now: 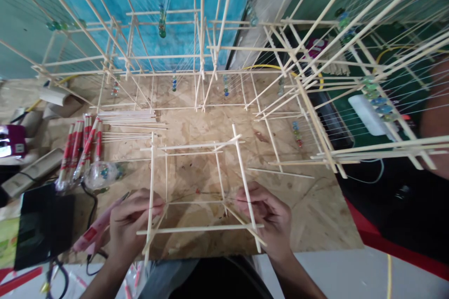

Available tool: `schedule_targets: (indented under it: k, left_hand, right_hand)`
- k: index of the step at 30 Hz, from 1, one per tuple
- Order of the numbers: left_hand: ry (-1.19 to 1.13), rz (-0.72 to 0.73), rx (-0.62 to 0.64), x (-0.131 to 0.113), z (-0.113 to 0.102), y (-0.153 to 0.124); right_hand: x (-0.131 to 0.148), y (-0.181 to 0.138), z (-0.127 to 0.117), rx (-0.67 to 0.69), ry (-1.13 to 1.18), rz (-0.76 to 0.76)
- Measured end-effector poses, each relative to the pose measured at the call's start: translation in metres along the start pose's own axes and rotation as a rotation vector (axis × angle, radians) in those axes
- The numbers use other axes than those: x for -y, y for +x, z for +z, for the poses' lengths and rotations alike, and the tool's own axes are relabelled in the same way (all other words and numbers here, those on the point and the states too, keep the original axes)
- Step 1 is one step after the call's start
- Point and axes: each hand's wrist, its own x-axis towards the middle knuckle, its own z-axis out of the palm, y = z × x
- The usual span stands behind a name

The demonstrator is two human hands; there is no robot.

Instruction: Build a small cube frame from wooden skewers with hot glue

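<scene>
A small square frame of bamboo skewers [199,187] lies on the chipboard table top [298,205] directly in front of me. My left hand [135,222] pinches a thin dark thread [206,195] at the frame's left side, and my right hand [266,215] pinches it at the right side. The thread spans the frame between my fingertips, with a tiny red bead [197,191] near its middle. A pink hot glue gun [93,233] lies just left of my left hand. Both hands rest against the skewers.
Red-wrapped skewer bundles [79,149], loose skewers [129,121] and a plastic bag of marbles [101,175] lie to the left. Tall skewer frames strung with marbles [298,79] stand ahead and right. A black tablet [44,224] sits left; a person's arm [437,103] shows far right.
</scene>
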Motion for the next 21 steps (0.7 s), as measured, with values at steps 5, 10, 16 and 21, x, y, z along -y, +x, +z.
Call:
schedule_targets:
  k: [5, 10, 16, 21]
  left_hand:
    - [0.005, -0.022, -0.018, -0.0024, 0.0012, 0.0013]
    - [-0.028, -0.03, -0.03, -0.0009, 0.0014, 0.0007]
    - [-0.015, -0.007, -0.021, -0.0002, 0.0002, -0.0002]
    - [-0.013, -0.018, -0.034, -0.0015, 0.0019, 0.0001]
  right_hand:
    - [-0.0018, -0.0011, -0.0004, -0.001, -0.012, 0.018]
    - [-0.0035, -0.0022, -0.0017, 0.017, -0.006, 0.009]
    - [-0.0013, -0.0011, 0.0004, 0.013, -0.03, 0.009]
    - [0.001, -0.0004, 0.0009, 0.018, -0.017, 0.003]
